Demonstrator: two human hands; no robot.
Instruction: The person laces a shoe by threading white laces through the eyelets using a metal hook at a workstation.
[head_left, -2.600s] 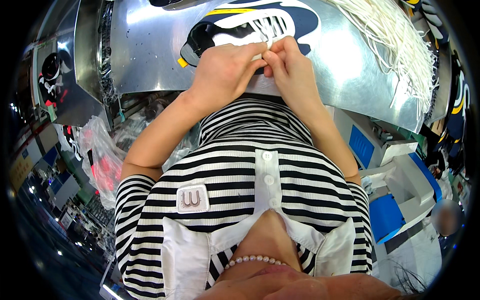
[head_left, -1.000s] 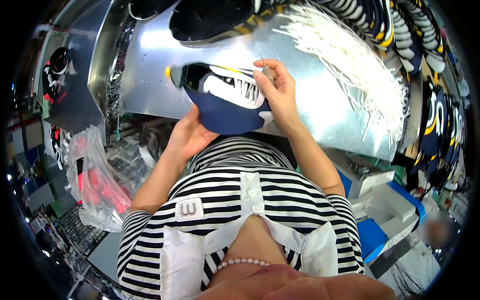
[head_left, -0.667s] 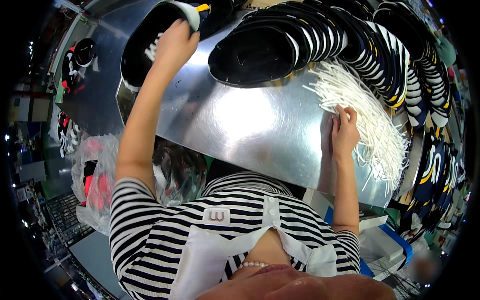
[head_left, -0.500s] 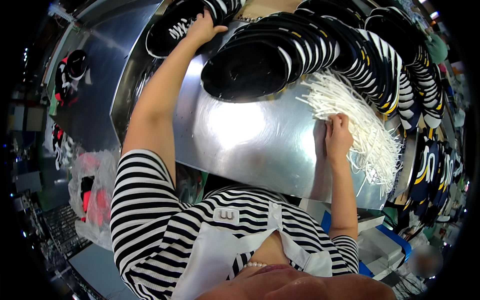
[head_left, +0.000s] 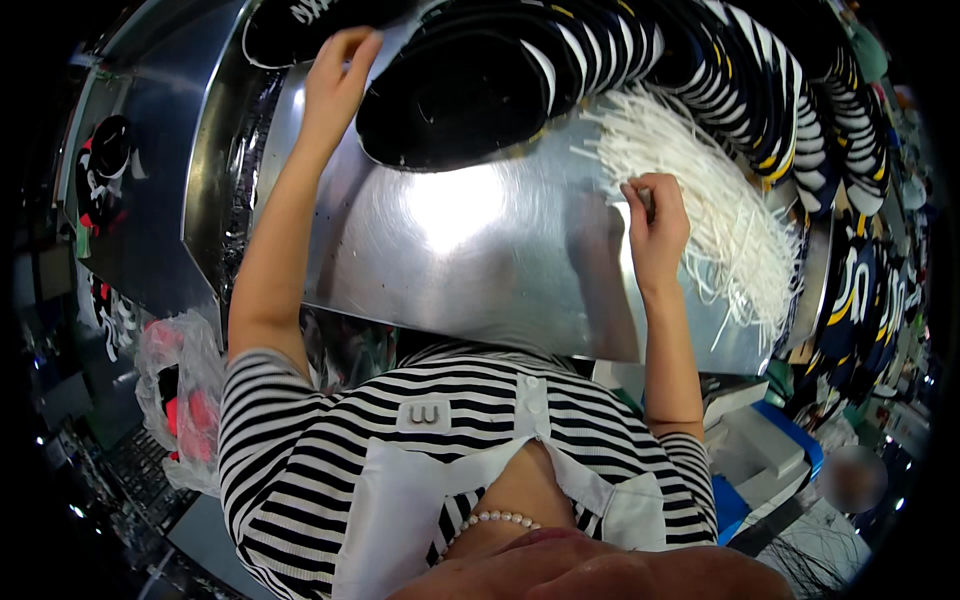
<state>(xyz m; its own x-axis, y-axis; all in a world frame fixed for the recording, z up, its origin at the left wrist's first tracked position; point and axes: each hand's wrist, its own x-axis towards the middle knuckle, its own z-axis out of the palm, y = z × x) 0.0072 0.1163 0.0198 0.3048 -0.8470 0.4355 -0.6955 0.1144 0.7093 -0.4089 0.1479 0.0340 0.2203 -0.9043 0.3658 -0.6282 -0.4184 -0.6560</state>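
At the far left of the metal table my left hand hovers between two dark shoe uppers, thumb and bent fingers apart, with nothing visible in them. One, a black upper with white lacing, lies beyond its fingertips, partly out of view. To its right, a black shoe upper forms the near end of a long overlapping row. My right hand is at the left edge of a heap of white shoelaces. Its thumb and fingers are pinched together; whatever is between them is too small to make out.
The shiny metal table has a raised metal edge on its left. More shoe uppers with white and yellow stripes are stacked at the right. Below left hangs a clear plastic bag with pink-red items. Grey-and-blue boxes stand at lower right.
My left hand has come away from the laced upper and drawn back toward me. My right hand has shifted slightly left from the laces, its fingers closing. The whole view has tilted a little.
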